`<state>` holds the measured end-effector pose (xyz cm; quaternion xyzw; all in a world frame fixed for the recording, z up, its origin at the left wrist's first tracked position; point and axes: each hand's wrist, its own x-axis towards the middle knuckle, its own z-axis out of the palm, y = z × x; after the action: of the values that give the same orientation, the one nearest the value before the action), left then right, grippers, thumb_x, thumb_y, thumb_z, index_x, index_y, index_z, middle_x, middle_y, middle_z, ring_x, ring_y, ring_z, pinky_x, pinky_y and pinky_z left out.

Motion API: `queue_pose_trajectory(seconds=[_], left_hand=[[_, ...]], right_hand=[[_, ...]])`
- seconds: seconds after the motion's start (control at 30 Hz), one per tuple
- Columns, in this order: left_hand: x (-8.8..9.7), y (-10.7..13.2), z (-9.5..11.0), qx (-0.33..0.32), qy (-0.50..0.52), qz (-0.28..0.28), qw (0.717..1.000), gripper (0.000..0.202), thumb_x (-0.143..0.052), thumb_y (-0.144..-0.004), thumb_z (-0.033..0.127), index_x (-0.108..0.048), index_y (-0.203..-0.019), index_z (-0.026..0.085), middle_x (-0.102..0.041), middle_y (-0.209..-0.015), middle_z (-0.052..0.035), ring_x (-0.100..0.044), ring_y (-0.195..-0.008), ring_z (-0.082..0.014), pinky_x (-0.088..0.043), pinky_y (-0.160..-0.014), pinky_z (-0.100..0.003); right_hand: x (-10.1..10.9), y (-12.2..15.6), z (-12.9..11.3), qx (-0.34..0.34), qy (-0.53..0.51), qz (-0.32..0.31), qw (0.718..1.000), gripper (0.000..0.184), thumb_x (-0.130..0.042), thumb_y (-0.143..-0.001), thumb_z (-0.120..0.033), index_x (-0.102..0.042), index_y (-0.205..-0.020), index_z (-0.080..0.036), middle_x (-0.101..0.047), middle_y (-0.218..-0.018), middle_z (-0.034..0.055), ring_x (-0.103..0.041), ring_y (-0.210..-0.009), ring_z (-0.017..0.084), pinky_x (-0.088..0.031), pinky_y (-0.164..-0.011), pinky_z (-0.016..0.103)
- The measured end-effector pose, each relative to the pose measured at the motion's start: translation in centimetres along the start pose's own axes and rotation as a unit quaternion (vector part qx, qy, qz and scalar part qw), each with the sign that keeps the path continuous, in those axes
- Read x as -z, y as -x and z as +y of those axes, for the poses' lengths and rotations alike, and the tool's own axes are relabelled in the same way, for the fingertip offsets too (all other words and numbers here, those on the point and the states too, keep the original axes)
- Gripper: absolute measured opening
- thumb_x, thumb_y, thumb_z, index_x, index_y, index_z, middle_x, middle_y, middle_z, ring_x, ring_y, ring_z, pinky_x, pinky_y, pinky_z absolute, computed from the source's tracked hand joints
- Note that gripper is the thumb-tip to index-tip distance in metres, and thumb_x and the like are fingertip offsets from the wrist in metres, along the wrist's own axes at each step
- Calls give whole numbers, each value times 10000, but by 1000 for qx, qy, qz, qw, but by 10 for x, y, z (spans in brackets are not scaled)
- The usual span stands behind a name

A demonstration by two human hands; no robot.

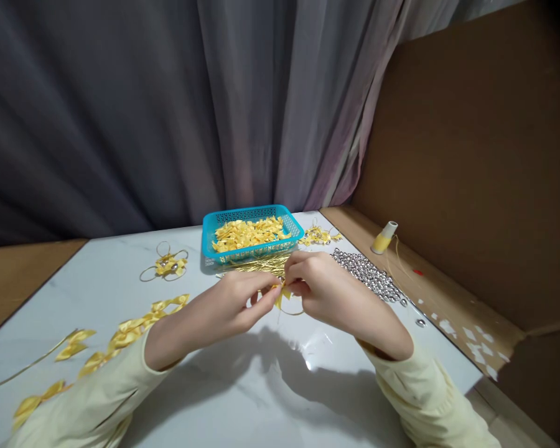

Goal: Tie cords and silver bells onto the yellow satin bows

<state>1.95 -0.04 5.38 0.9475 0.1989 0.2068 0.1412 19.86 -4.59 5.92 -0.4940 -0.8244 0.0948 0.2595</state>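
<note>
Over the middle of the white table, my left hand and my right hand meet fingertip to fingertip. Both are closed, pinching a small yellow ribbon bow between them. A loop of thin gold cord hangs below the bow. My fingers cover most of the bow, so the exact grip is partly hidden. Just behind the hands lies a bundle of gold cords. A heap of shiny silver beads spreads to the right of my right hand.
A blue basket holding yellow bows stands at the back. Loose bows lie at left, near a bow-and-cord cluster. Another cluster sits right of the basket. A thread spool stands on the brown surface at right, beside a cardboard wall.
</note>
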Motion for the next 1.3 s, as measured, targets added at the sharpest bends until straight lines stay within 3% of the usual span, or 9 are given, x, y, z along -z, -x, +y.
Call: queue_pose_trajectory(seconds=[0.17, 0.47, 0.77, 1.0, 1.13, 1.23, 1.3], left_hand=[[-3, -1, 0, 0, 1, 8, 1000, 231, -416, -899, 178, -572, -732, 146, -539, -606, 14, -489, -545, -107, -356, -520, -237], [-3, -2, 3, 20, -2, 0, 1000, 141, -485, -842, 188, -602, -772, 148, -571, -616, 15, -494, -532, -107, -362, -495, -223], [-2, -4, -4, -2, -20, -44, 999, 227, -421, -874, 155, -505, -663, 161, -457, -564, 43, -425, -497, -89, -293, -490, -244], [3, -6, -5, 14, -7, -66, 998, 274, -425, -886, 185, -536, -638, 151, -488, -528, 40, -439, -464, -81, -286, -473, -241], [10, -6, -3, 24, 20, -74, 997, 283, -449, -886, 194, -585, -641, 147, -558, -520, 36, -472, -445, -71, -316, -468, -218], [14, -5, -1, 30, 46, -86, 995, 274, -452, -894, 205, -621, -685, 155, -603, -543, 38, -500, -449, -64, -339, -467, -195], [16, -4, 1, 36, 52, -96, 993, 276, -448, -902, 223, -636, -709, 161, -612, -553, 37, -513, -458, -67, -348, -467, -191]], right_hand=[[-1, 0, -1, -16, 5, 0, 1000, 185, -416, -606, 25, -404, -568, -156, -524, -679, 18, -463, -606, 97, -337, -577, 229], [-5, 0, -3, -16, 12, -3, 1000, 194, -406, -582, 14, -335, -564, -166, -482, -653, -2, -397, -563, 83, -294, -534, 233], [-4, 0, -1, -20, 36, -15, 999, 234, -410, -557, 27, -284, -534, -168, -445, -613, -11, -347, -526, 74, -272, -512, 240], [-2, -2, -1, -13, 27, -33, 999, 184, -439, -590, 31, -457, -542, -146, -535, -642, 21, -438, -564, 90, -311, -528, 230], [9, -4, 5, -17, -31, -54, 998, 190, -505, -655, 22, -599, -695, -138, -628, -727, 32, -545, -630, 103, -359, -546, 206], [21, -6, 10, -45, -77, -58, 994, 118, -603, -714, -73, -610, -808, -144, -656, -795, 29, -598, -691, 117, -405, -567, 200], [27, -9, 13, -54, -115, -96, 987, 78, -636, -744, -166, -610, -813, -140, -660, -777, 32, -614, -689, 124, -435, -565, 204]])
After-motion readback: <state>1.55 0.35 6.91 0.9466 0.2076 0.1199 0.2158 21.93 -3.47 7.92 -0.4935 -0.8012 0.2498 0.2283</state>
